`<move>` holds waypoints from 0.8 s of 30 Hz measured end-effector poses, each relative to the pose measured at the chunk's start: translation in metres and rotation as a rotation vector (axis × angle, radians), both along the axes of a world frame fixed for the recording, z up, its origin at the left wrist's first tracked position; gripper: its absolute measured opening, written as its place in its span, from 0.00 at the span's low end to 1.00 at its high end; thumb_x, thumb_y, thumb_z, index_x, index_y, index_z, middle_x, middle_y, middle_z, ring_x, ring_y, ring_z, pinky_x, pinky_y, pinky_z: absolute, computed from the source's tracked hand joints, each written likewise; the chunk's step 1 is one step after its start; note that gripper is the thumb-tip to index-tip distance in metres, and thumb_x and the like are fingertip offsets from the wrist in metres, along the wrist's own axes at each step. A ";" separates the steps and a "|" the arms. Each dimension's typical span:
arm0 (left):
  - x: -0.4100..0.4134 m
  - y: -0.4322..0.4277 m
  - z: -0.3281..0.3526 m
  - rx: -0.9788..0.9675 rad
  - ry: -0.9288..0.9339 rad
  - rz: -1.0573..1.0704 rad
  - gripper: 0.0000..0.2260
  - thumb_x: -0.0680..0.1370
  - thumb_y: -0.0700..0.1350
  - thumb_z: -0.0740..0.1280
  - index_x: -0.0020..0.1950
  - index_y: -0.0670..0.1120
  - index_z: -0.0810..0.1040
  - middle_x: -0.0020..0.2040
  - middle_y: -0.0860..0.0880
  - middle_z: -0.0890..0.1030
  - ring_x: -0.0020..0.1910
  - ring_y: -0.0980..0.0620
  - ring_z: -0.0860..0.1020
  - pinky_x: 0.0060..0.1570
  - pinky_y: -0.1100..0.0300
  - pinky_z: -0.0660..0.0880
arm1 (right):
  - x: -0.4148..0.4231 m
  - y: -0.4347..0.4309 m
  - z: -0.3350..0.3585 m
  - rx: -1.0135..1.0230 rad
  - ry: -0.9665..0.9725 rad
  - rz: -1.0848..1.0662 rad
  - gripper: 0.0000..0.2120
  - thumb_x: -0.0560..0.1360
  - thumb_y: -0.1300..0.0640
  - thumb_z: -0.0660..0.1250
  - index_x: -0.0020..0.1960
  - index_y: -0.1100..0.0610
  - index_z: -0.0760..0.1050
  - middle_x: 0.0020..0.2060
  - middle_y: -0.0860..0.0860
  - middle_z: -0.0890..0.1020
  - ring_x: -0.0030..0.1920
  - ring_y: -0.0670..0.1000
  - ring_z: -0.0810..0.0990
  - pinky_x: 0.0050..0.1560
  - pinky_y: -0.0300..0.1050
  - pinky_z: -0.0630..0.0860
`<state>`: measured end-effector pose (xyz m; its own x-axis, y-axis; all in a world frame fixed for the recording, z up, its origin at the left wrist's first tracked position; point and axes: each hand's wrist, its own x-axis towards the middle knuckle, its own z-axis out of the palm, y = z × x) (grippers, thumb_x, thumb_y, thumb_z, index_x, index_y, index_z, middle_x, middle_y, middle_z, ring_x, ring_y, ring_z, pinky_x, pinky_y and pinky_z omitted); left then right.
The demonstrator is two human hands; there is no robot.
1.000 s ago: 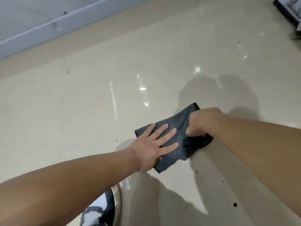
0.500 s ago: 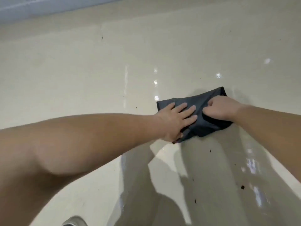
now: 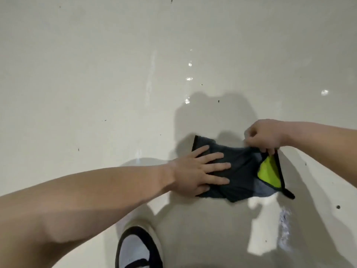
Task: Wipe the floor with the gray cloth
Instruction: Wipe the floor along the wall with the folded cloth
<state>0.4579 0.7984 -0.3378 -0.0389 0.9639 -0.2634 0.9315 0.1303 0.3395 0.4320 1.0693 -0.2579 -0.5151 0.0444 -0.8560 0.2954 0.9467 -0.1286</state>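
The gray cloth [image 3: 241, 171] lies on the glossy beige floor [image 3: 96, 93], right of centre. It has a black border, and a yellow-green underside shows at its right corner. My left hand [image 3: 201, 171] lies flat on the cloth's left part, fingers spread. My right hand [image 3: 264, 136] pinches the cloth's upper right edge and lifts it off the floor, so that corner folds over.
A black-and-white shoe [image 3: 137, 248] stands on the floor at the bottom centre, just below my left arm. Small dark specks dot the floor, one of them [image 3: 338, 207] to the right of the cloth. Bright light patches lie below the cloth.
The view has tilted down, so the wall is gone and a shoe shows. My right hand has gone from pressing the cloth to pinching and lifting its right edge, baring the yellow-green side.
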 end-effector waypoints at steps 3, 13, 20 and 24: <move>-0.013 -0.093 0.003 0.079 -0.031 0.074 0.26 0.78 0.51 0.67 0.78 0.56 0.73 0.84 0.49 0.63 0.85 0.44 0.53 0.81 0.37 0.46 | -0.022 -0.069 0.000 -0.084 -0.114 0.052 0.12 0.76 0.53 0.62 0.48 0.61 0.80 0.33 0.59 0.86 0.29 0.56 0.82 0.37 0.51 0.86; -0.030 -0.189 0.021 -0.099 0.045 1.143 0.30 0.80 0.69 0.50 0.69 0.49 0.73 0.75 0.48 0.69 0.83 0.47 0.56 0.79 0.32 0.49 | -0.075 -0.193 -0.012 -0.159 0.395 0.174 0.10 0.79 0.46 0.60 0.47 0.50 0.78 0.46 0.46 0.81 0.49 0.53 0.79 0.52 0.51 0.79; 0.006 -0.096 0.002 -0.198 0.157 1.070 0.40 0.80 0.73 0.50 0.86 0.53 0.50 0.86 0.42 0.52 0.84 0.40 0.39 0.73 0.22 0.38 | -0.068 -0.170 -0.022 -0.159 0.566 -0.011 0.10 0.78 0.48 0.61 0.44 0.51 0.77 0.39 0.45 0.81 0.43 0.52 0.79 0.41 0.46 0.74; 0.030 -0.126 -0.006 0.058 0.091 0.349 0.26 0.84 0.59 0.59 0.83 0.56 0.65 0.83 0.46 0.66 0.85 0.42 0.53 0.78 0.27 0.44 | -0.060 -0.166 -0.024 -0.220 0.584 -0.013 0.10 0.78 0.50 0.61 0.41 0.51 0.76 0.35 0.44 0.80 0.39 0.47 0.78 0.37 0.44 0.71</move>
